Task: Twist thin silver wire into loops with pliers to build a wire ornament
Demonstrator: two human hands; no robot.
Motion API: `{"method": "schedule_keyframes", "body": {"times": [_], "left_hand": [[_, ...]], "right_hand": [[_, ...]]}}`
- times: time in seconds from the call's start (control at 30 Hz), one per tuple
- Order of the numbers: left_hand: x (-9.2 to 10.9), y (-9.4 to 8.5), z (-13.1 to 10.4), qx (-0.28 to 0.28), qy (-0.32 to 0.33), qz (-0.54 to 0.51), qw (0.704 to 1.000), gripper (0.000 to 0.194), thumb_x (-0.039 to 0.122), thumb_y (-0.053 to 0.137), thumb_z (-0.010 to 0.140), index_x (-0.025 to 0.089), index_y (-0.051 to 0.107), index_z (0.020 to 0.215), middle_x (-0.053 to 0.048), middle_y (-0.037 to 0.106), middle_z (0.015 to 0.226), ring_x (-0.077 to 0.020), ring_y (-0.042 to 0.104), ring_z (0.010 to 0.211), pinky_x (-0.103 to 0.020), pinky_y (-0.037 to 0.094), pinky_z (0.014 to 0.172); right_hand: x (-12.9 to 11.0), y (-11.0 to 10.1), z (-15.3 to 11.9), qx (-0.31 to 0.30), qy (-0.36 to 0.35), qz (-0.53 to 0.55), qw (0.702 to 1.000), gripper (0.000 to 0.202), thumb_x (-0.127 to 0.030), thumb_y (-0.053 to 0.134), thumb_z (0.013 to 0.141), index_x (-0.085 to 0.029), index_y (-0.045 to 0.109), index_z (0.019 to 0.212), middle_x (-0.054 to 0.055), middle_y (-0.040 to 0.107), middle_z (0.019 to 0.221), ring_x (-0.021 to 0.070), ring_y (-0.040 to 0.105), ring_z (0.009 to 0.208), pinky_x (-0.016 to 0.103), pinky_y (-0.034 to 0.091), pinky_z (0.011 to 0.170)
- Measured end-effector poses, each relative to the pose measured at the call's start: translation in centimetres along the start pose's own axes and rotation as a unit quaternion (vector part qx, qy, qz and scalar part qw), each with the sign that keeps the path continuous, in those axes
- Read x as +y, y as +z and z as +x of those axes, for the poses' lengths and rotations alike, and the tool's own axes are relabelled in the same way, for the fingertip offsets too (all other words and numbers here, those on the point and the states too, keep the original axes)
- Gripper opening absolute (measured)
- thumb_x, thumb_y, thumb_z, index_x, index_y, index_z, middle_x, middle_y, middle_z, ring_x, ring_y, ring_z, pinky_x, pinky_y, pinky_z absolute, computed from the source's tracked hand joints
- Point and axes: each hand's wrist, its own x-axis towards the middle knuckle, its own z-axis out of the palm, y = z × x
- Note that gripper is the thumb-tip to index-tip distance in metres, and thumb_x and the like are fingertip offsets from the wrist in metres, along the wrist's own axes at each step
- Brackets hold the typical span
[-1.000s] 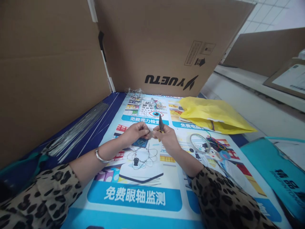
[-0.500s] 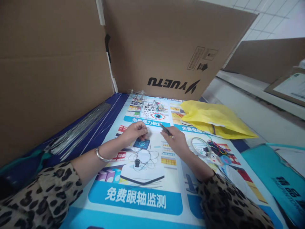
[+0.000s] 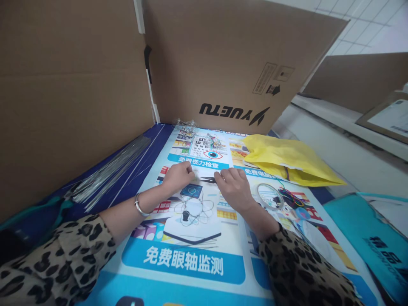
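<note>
My left hand (image 3: 179, 176) is closed in a pinch above the printed sheet; whatever its fingertips hold is too small to make out. To its right, my right hand (image 3: 234, 185) grips dark needle-nose pliers (image 3: 208, 179). Their slim jaws point left toward my left fingertips and look slightly apart. The handles are hidden in my palm. Below both hands lies a loopy, petal-like shape of thin wire (image 3: 204, 210), with a small black spool-like piece (image 3: 185, 215) at its left. Several short straight wires (image 3: 200, 242) lie just nearer to me.
A bundle of straight silvery wires (image 3: 111, 174) lies at left beside teal-handled tools (image 3: 60, 208). Tangled wire (image 3: 188, 124) sits at the back by the cardboard walls (image 3: 223, 63). At right are a roll of tape (image 3: 270, 196), coloured cords (image 3: 291, 199), a yellow bag (image 3: 287, 157) and a teal pouch (image 3: 366, 238).
My right hand has turned so the pliers now point level to the left, with the jaws showing. My left hand has shifted slightly up and its fingers have curled in.
</note>
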Motion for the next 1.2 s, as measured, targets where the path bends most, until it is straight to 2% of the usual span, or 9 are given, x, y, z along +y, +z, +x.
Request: {"method": "schedule_keyframes", "body": {"times": [0.27, 0.43, 0.57, 0.67, 0.73, 0.8, 0.93, 1.03, 1.2], "left_hand": [[0.1, 0.4, -0.2, 0.005, 0.021, 0.134, 0.991, 0.005, 0.023, 0.049, 0.071, 0.021, 0.053, 0.069, 0.0, 0.06, 0.062, -0.0174, 0.054, 0.06, -0.025, 0.026, 0.051], [0.3, 0.5, -0.3, 0.002, 0.031, 0.153, 0.988, 0.005, 0.023, 0.048, 0.071, 0.021, 0.052, 0.068, 0.0, 0.06, 0.061, -0.0174, 0.054, 0.06, -0.025, 0.024, 0.05], [0.5, 0.2, -0.3, -0.007, 0.029, 0.09, 0.996, 0.005, 0.023, 0.052, 0.068, 0.02, 0.049, 0.065, 0.001, 0.057, 0.058, -0.0165, 0.055, 0.059, -0.024, 0.027, 0.049], [0.7, 0.0, -0.3, -0.072, -0.006, -0.07, 0.995, 0.008, 0.023, 0.05, 0.071, 0.02, 0.045, 0.066, 0.002, 0.055, 0.056, -0.0142, 0.055, 0.052, -0.022, 0.032, 0.047], [0.8, -0.1, -0.4, -0.141, -0.051, -0.221, 0.964, 0.009, 0.025, 0.048, 0.075, 0.019, 0.043, 0.07, 0.001, 0.058, 0.061, -0.014, 0.059, 0.052, -0.021, 0.035, 0.044], [1.1, -0.2, -0.6, -0.198, -0.092, -0.348, 0.912, 0.012, 0.027, 0.049, 0.077, 0.019, 0.041, 0.074, -0.002, 0.063, 0.072, -0.0159, 0.064, 0.059, -0.02, 0.039, 0.044], [1.6, -0.8, -0.9, -0.255, -0.144, -0.465, 0.836, 0.019, 0.022, 0.059, 0.074, 0.018, 0.045, 0.087, -0.006, 0.066, 0.081, -0.0187, 0.067, 0.069, -0.024, 0.048, 0.053], [1.7, -1.3, -0.8, -0.275, -0.156, -0.488, 0.814, 0.028, 0.019, 0.065, 0.07, 0.014, 0.054, 0.096, -0.009, 0.067, 0.083, -0.0152, 0.065, 0.068, -0.024, 0.05, 0.058], [1.2, -0.8, -0.6, -0.273, -0.124, -0.495, 0.816, 0.023, 0.026, 0.07, 0.069, 0.013, 0.059, 0.083, -0.007, 0.066, 0.081, -0.0138, 0.065, 0.068, -0.019, 0.048, 0.052]], "right_hand": [[-0.5, -0.2, 0.5, 0.031, -0.027, -0.012, 0.999, 0.017, -0.014, 0.047, 0.084, -0.017, 0.058, 0.097, 0.005, 0.058, 0.082, 0.0178, 0.042, 0.078, 0.035, 0.026, 0.071], [-0.6, -0.4, 0.6, 0.018, -0.037, -0.007, 0.999, 0.017, -0.013, 0.044, 0.086, -0.016, 0.058, 0.096, 0.004, 0.055, 0.073, 0.0164, 0.04, 0.073, 0.034, 0.025, 0.067], [-0.5, -0.4, 0.5, 0.015, -0.046, 0.004, 0.999, 0.016, -0.013, 0.044, 0.086, -0.016, 0.059, 0.093, 0.002, 0.052, 0.066, 0.0155, 0.038, 0.068, 0.034, 0.023, 0.064], [-0.3, -0.4, 0.4, 0.019, -0.052, 0.011, 0.998, 0.016, -0.014, 0.045, 0.086, -0.016, 0.059, 0.094, 0.002, 0.052, 0.066, 0.0151, 0.038, 0.068, 0.034, 0.023, 0.064], [-0.1, -0.4, 0.4, 0.026, -0.06, 0.014, 0.998, 0.016, -0.014, 0.046, 0.086, -0.016, 0.059, 0.095, 0.002, 0.053, 0.066, 0.0148, 0.038, 0.068, 0.033, 0.023, 0.064], [0.1, -0.5, 0.4, 0.034, -0.071, 0.014, 0.997, 0.015, -0.014, 0.047, 0.085, -0.015, 0.059, 0.096, 0.002, 0.053, 0.067, 0.0145, 0.038, 0.068, 0.033, 0.024, 0.064], [0.7, -0.6, 0.4, 0.045, -0.096, 0.022, 0.994, 0.015, -0.014, 0.047, 0.085, -0.015, 0.059, 0.095, 0.001, 0.053, 0.066, 0.014, 0.038, 0.068, 0.033, 0.024, 0.065], [0.9, -0.7, 0.4, 0.055, -0.108, 0.026, 0.992, 0.015, -0.014, 0.048, 0.085, -0.016, 0.059, 0.096, 0.001, 0.054, 0.066, 0.0139, 0.039, 0.069, 0.032, 0.024, 0.065], [0.9, -0.7, 0.4, 0.05, -0.092, 0.038, 0.994, 0.016, -0.014, 0.045, 0.087, -0.018, 0.058, 0.096, 0.001, 0.053, 0.067, 0.014, 0.039, 0.069, 0.033, 0.024, 0.065]]}}
